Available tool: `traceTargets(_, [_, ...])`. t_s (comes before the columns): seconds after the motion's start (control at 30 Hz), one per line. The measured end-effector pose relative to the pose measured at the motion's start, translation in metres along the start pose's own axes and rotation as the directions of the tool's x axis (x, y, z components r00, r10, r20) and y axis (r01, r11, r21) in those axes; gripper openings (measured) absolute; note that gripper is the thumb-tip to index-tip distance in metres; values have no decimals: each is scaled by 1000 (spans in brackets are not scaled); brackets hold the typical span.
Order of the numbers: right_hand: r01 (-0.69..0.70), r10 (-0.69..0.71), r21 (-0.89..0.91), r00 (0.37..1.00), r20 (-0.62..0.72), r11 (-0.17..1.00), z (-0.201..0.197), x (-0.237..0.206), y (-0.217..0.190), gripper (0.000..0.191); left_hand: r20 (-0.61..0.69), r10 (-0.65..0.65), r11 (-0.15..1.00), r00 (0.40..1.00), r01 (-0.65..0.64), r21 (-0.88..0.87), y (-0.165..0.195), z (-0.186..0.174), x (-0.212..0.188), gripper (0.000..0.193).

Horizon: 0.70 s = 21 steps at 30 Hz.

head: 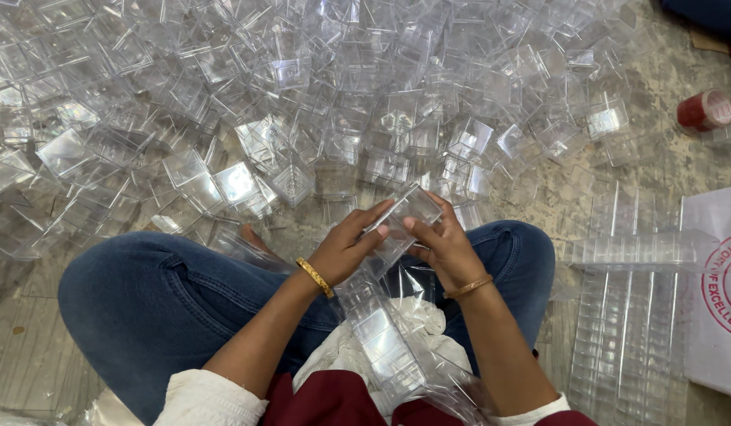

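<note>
The person is sitting cross-legged on the floor, and both hands are working on a long stack of clear boxes that is lying across the lap and rising toward the knees. The left hand is gripping the top of the stack from the side, fingers curled round it. The right hand is pinching a single clear box at the stack's upper end, thumb on the near face, fingers behind.

To my eye, the box is being seated on the stack, and doing that well is asking for squared edges: the left hand is steadying the stack while the right is lining the box up straight, pressing evenly so thin walls are not cracking or jamming crooked.

A big heap of loose boxes is lying just ahead of the knees, and finished stacks are lying at the right beside a white bag; a red tape roll is sitting well apart.

Everything being clear, edges are blurring together, so I cannot tell whether the box is already nested, and the stack's lower end is disappearing behind cloth and the frame's edge
</note>
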State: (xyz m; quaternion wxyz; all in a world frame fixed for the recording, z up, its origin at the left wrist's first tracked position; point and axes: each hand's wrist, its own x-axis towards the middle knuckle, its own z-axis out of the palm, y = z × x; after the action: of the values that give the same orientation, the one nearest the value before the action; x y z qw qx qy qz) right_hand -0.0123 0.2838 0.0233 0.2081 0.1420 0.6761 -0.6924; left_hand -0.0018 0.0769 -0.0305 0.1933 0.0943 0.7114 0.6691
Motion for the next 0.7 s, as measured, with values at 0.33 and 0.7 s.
traceTargets(0.33, [150,-166,302,986,30,942,-12,9,6,81,-61,210,961,976,-195,199,20,-4,-4,64])
traceTargets(0.7, [81,-147,261,958,246,962,-32,15,9,79,-132,243,914,961,-181,364,18,-2,-6,68])
